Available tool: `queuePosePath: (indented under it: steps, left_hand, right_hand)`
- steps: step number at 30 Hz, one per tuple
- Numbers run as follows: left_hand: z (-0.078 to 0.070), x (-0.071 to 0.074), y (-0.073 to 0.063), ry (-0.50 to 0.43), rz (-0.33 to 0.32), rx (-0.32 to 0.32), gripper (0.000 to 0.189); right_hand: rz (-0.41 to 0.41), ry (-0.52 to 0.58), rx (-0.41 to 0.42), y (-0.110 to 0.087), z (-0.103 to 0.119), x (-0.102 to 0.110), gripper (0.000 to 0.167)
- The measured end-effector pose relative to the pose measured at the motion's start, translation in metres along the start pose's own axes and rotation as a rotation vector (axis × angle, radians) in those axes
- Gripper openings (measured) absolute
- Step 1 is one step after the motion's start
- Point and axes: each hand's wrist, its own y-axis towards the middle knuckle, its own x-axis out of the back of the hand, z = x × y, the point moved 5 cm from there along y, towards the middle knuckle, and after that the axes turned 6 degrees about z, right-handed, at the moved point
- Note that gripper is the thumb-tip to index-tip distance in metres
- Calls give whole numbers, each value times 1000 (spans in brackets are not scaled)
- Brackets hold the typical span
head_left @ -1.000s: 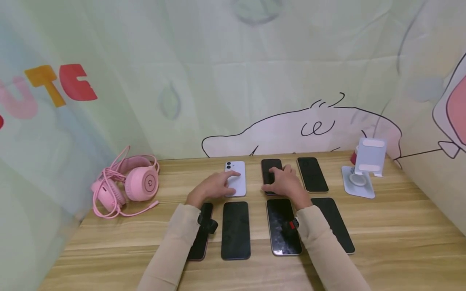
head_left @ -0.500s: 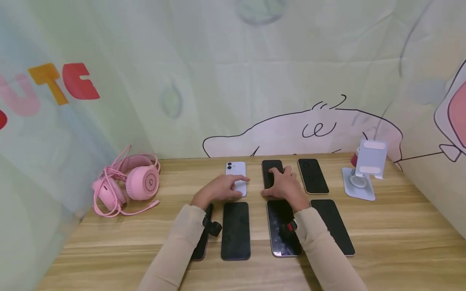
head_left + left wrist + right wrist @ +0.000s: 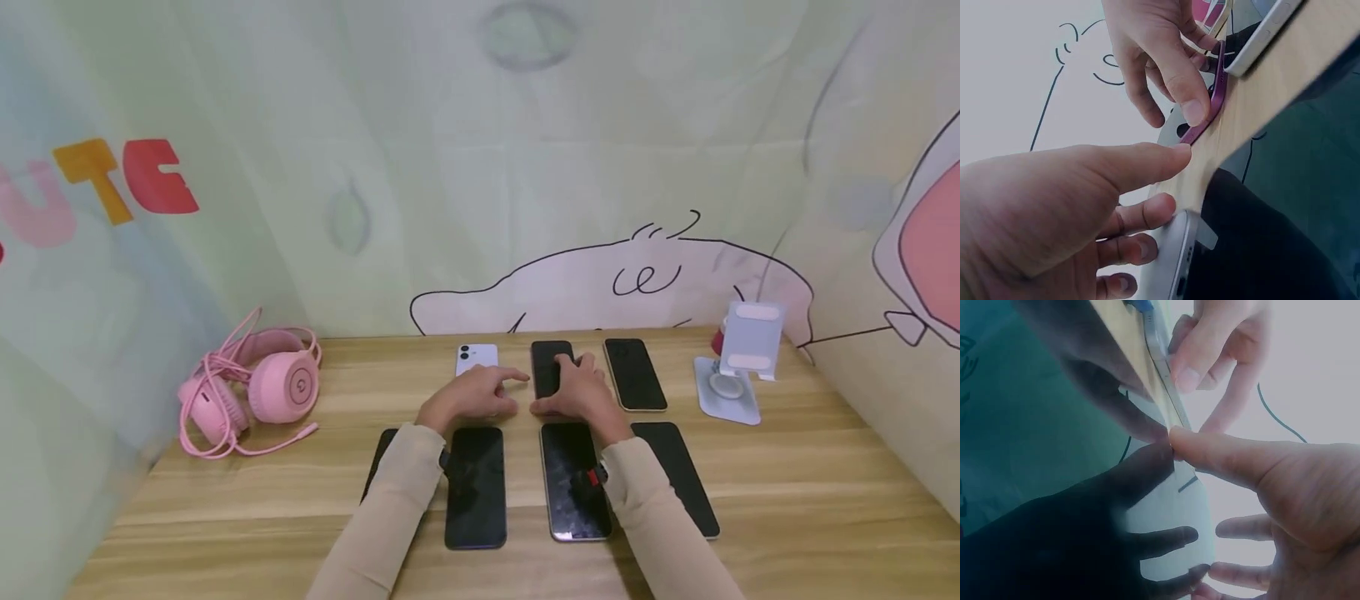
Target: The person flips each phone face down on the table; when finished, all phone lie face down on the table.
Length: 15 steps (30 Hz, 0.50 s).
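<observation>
left hand (image 3: 474, 393) is held over pale phone (image 3: 477, 356), which is laid back up, two lenses at its far left corner, lower part covered by the hand. left grip: fingers spread, index stretched toward dark phone (image 3: 545, 375), nothing pinched; contact with pale phone can't be told.

dark phone is laid flat, screen up, mid back row, between pale phone and black phone (image 3: 635, 375). it is partly covered by right hand (image 3: 585, 390): thumb set at the near left corner, against purple rim (image 3: 1220, 94), other fingers bent over the screen. whether it is actually pinched can't be told.

front row: four more phones. leftmost phone (image 3: 380, 454) is half hidden by left sleeve (image 3: 382, 517); blue-edged phone (image 3: 476, 504) and silver-edged phone (image 3: 566, 492) are placed mid row; far-right phone (image 3: 678, 475) is partly covered by right sleeve (image 3: 660, 525).

pink headphones (image 3: 285, 387) are set at left with cable bundled, pale blue stand (image 3: 752, 337) at right, all on wooden table (image 3: 810, 492).
</observation>
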Motion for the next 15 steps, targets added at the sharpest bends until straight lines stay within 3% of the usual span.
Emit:
queuePosePath:
  steps: [10,15]
  left_hand:
    - [-10,-3,19,35,-51,30,59]
    - [-17,-10,25,46,-78,22,67]
  right_hand:
    - [92,145,66,5,-15,10,84]
    - [125,245,30,3,-25,15,73]
